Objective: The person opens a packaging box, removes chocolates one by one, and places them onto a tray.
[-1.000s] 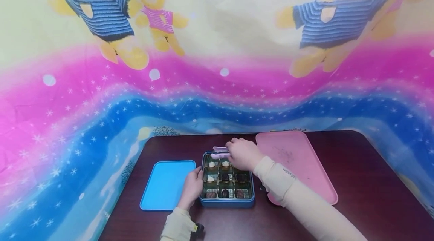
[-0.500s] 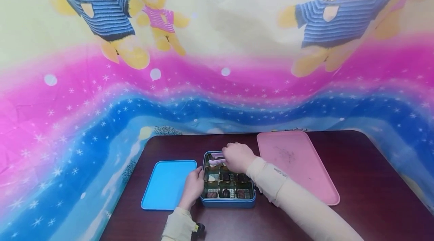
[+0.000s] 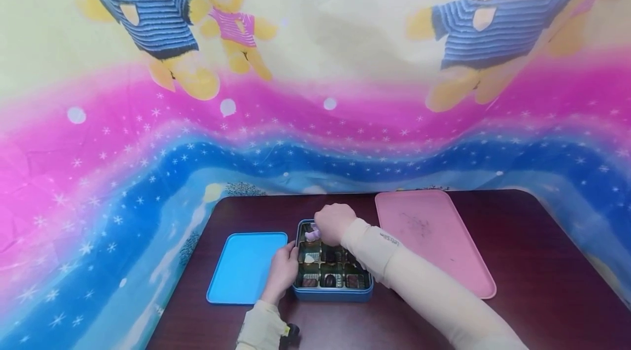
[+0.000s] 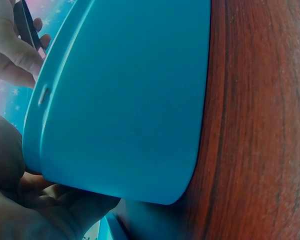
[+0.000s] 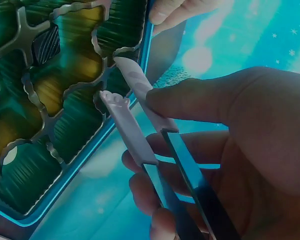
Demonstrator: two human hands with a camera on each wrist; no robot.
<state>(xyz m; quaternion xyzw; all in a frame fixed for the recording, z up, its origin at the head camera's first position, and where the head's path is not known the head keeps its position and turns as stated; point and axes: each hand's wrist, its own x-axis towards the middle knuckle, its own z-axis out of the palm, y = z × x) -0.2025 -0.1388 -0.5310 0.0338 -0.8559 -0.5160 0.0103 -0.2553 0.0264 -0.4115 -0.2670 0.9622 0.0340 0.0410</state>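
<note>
In the head view a blue tin [image 3: 333,294] stands on the table, with a divided golden insert and chocolates in several compartments. A white chocolate [image 3: 310,258] and a dark brown chocolate [image 3: 330,281] show there. My left hand [image 3: 283,268] holds the tin's left side; the left wrist view has its fingers round the tin's corner [image 4: 65,187]. Over the far-left compartments, my right hand [image 3: 335,223] grips metal tongs [image 5: 182,167] with lilac tips [image 5: 127,122]. Those tips stand apart at the rim, and nothing shows between them. The hand hides the tin's far-right part.
Left of the tin lies a bright blue lid [image 3: 246,268], close to my left hand. A pink tray [image 3: 434,240] lies to the right, partly under my right forearm. The dark red-brown table [image 3: 532,262] ends before a bear-patterned cloth backdrop [image 3: 315,136].
My right hand has moved left with the tongs, whose tips now point lower into the tin's far-left part. The hand has turned over more. My left hand stays on the tin.
</note>
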